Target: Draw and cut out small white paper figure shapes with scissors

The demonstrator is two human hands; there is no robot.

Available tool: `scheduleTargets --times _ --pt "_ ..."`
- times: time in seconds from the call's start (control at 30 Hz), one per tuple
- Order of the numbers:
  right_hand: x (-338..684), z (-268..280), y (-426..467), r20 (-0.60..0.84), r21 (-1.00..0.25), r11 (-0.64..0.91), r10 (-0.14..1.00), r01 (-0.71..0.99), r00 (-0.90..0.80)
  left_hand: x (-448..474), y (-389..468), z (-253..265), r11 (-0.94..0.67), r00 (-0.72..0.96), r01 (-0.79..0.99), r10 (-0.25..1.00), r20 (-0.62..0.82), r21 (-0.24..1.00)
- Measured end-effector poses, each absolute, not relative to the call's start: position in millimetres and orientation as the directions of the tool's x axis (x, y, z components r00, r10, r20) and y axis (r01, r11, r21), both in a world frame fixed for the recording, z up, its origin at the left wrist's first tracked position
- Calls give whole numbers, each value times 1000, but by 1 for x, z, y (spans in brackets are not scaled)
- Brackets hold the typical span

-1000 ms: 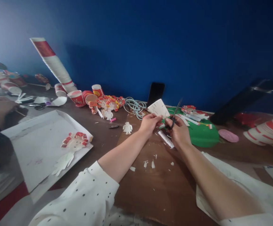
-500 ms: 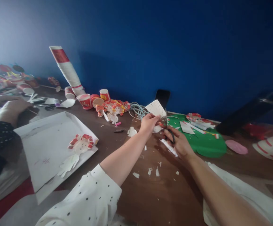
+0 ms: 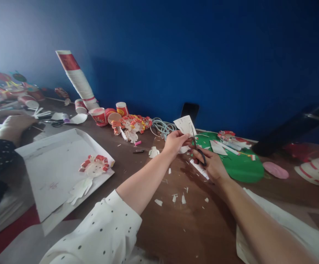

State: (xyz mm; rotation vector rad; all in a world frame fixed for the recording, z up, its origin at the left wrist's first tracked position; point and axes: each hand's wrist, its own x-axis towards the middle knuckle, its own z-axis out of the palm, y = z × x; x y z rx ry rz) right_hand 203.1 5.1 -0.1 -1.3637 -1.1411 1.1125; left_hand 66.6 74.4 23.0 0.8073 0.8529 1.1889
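Between the fingers of my left hand point(image 3: 175, 142) is a small piece of white paper point(image 3: 184, 124) with faint marks on it. My right hand point(image 3: 214, 165) grips the handles of a pair of scissors point(image 3: 200, 152). The scissor blades point up and meet the paper's right edge, close to my left fingertips. Under the hands lies a narrow white strip point(image 3: 199, 169). Small paper scraps point(image 3: 183, 199) are scattered over the brown table point(image 3: 181, 227) below. A white paper cut-out point(image 3: 154, 151) rests left of my left wrist.
A green sheet point(image 3: 244, 170) with paper pieces lies at right. A phone point(image 3: 190, 110) leans on the wall. At left are a leaning cup stack point(image 3: 79, 80), red paper dolls point(image 3: 134, 126) and a white box lid point(image 3: 52, 165). A co-worker's hand point(image 3: 18, 124) works at far left.
The paper in my left hand has turned and now curves at its top. The scissors have shifted slightly, with their blades against its right edge. The co-worker's hands have barely moved.
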Motion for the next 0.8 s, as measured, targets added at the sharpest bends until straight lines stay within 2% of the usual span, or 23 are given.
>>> scheduleTargets --times 0.27,0.8 --pt "203 4 4 -39 -989 -56 991 135 124 66 74 24 175 169 -452 980 -108 874" --pt "206 -6 7 11 -990 -3 994 142 104 66 70 28 190 162 -441 978 -130 877"
